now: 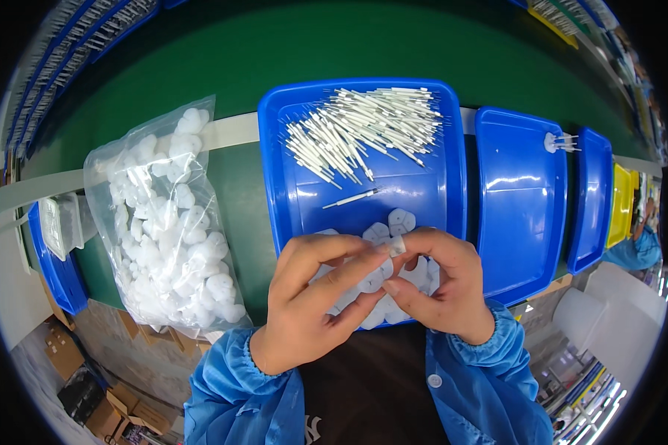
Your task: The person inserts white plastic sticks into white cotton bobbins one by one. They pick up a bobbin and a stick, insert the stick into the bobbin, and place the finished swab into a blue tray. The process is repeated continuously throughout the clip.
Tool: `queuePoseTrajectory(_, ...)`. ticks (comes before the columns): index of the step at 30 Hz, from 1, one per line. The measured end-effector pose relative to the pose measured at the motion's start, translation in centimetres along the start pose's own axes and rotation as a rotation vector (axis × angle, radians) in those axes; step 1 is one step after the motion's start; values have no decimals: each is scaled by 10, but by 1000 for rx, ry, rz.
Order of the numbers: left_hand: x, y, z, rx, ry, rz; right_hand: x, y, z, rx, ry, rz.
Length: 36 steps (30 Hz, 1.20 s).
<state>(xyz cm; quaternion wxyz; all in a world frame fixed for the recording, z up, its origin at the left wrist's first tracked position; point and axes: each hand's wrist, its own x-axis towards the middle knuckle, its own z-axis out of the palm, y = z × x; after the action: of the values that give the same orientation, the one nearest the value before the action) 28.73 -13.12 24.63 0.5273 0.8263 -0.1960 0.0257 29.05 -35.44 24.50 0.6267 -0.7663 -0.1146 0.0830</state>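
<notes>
My left hand (315, 300) and my right hand (447, 285) meet over the near end of a large blue tray (271, 178). Between their fingertips is a white flower-shaped plastic piece (377, 277), gripped from both sides. A small pale bit (398, 246) shows at the right index fingertip; whether it is part of the piece or a finger wrap is unclear. More white lobed pieces (401, 220) lie under and around my hands, partly hidden. Farther up the same tray is a heap of thin white rods with wire ends (371, 126); one rod (351, 199) lies apart.
To the left lies a clear plastic bag (172, 230) full of white lobed pieces. On the right a second blue tray (519, 200) has a small white piece with rods (560, 142) at its far corner. Beyond are another blue tray (592, 200) and a yellow one (620, 204).
</notes>
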Motion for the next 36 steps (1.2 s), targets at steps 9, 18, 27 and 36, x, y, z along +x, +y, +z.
queuePoseTrajectory(9, -1, 4, -4, 31, -8, 65, -10, 2, -1, 323, -62, 163)
queuePoseTrajectory(18, -2, 4, -2, 83, -6, 118, -8, -11, -3, 170, -48, 190)
queuePoseTrajectory(27, 3, 19, -8, -311, -114, -137, -9, -10, -10, 360, -35, 326)
queuePoseTrajectory(36, 3, 1, 6, -175, -143, 24, -9, -1, -24, 120, -47, 186)
